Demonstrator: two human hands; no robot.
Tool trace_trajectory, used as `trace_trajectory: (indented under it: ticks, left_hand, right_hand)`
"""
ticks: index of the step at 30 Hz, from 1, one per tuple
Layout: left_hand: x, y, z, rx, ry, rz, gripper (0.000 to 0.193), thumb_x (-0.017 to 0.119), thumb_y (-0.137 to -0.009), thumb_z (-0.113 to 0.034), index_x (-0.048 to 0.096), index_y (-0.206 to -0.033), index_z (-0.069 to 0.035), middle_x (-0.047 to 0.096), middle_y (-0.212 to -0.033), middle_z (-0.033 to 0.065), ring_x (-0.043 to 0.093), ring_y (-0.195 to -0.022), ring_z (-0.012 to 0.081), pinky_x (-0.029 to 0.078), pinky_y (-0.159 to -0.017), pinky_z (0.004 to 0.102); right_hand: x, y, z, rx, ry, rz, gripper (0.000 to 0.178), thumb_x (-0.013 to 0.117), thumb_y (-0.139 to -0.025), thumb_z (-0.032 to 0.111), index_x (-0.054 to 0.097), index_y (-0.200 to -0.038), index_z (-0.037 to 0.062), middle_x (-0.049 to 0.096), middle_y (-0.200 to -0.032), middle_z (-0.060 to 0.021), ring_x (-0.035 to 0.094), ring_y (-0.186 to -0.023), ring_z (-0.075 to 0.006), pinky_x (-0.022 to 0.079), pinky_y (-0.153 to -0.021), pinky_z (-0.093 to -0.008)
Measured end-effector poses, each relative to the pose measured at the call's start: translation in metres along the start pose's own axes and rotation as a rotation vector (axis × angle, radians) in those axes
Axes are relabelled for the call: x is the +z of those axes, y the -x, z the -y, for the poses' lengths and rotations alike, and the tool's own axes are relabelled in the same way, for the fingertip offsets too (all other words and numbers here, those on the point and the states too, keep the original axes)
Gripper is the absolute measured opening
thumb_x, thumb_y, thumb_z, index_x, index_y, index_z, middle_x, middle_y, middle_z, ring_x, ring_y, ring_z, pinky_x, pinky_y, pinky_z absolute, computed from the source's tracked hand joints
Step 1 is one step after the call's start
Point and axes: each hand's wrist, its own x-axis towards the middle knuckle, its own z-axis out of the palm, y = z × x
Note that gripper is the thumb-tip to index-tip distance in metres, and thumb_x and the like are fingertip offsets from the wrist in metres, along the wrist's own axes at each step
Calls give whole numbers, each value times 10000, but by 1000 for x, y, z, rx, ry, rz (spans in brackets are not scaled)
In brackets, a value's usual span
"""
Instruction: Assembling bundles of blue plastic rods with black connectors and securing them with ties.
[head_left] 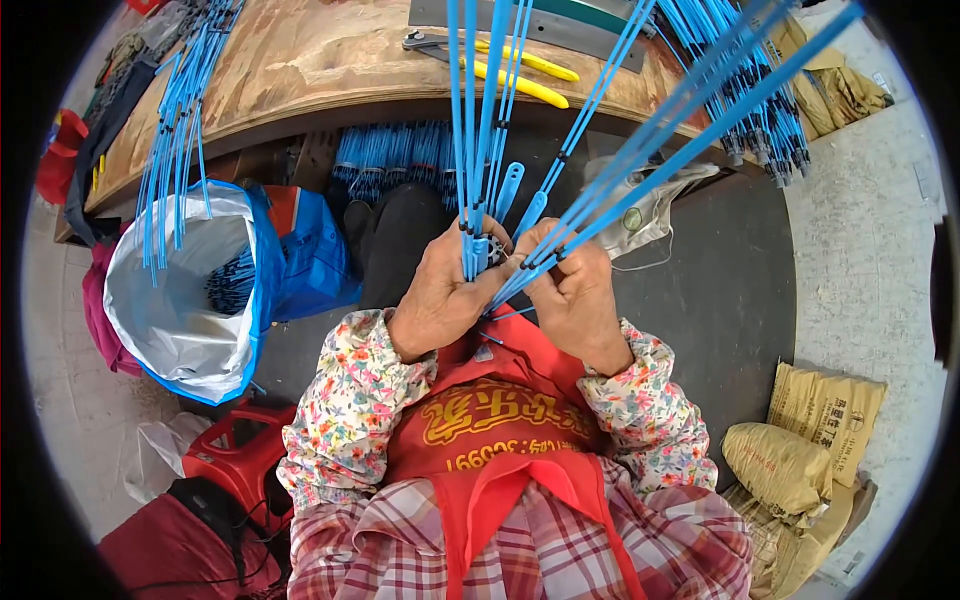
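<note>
In front of my chest, my left hand [440, 285] is closed around the lower ends of several thin blue rods [470, 130] with black bands. They stand up steeply, away from me. My right hand [582, 300] pinches another group of blue rods [690, 155], which fans toward the upper right. Both hands nearly touch, fingertips turned inward. A small dark fitting [490, 250] shows between them, partly covered by fingers. Flat blue blades with a slotted end [510, 190] rise between the two groups. Where the rods join is hidden.
A wooden workbench [330, 60] ahead holds yellow-handled pliers [515, 80] and rod bundles [745, 90]. More rods [180, 130] hang over its left edge above a blue-and-white bag [190, 345]. A red plastic stool [240, 460] stands lower left; brown sacks [780, 470] lie lower right.
</note>
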Motion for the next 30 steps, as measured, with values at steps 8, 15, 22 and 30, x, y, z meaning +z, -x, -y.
trace_trajectory:
  ticks: [8,15,22,30]
  left_hand:
    - [-10,4,9,-37,22,58,184,625,-785,-38,524,-937,-16,521,-809,0,494,-729,59,414,-628,214]
    - [-8,5,12,-22,78,36,283,622,-777,-57,509,-1030,-2,552,-877,14,527,-773,69,430,-687,209]
    - [-8,2,12,-7,87,116,456,625,-775,-91,428,-1176,2,546,-933,37,536,-799,91,443,-693,216]
    - [-5,1,2,43,77,130,198,579,-710,-24,607,-905,-4,549,-920,91,524,-875,205,415,-772,310]
  right_hand:
    - [-4,-2,5,33,-53,59,98,572,-760,-72,502,-808,-22,518,-650,-87,507,-561,-130,416,-512,-267]
    - [-12,-6,15,263,-337,160,150,580,-818,-35,593,-967,-31,608,-759,-31,542,-655,-58,463,-576,-225]
    - [-13,-6,8,383,-457,225,175,600,-825,-18,614,-1000,-22,641,-821,-19,558,-653,-52,459,-561,-194]
    - [-8,-2,-5,298,-386,180,115,609,-800,-41,618,-912,-18,635,-775,-12,544,-663,-52,457,-579,-213]
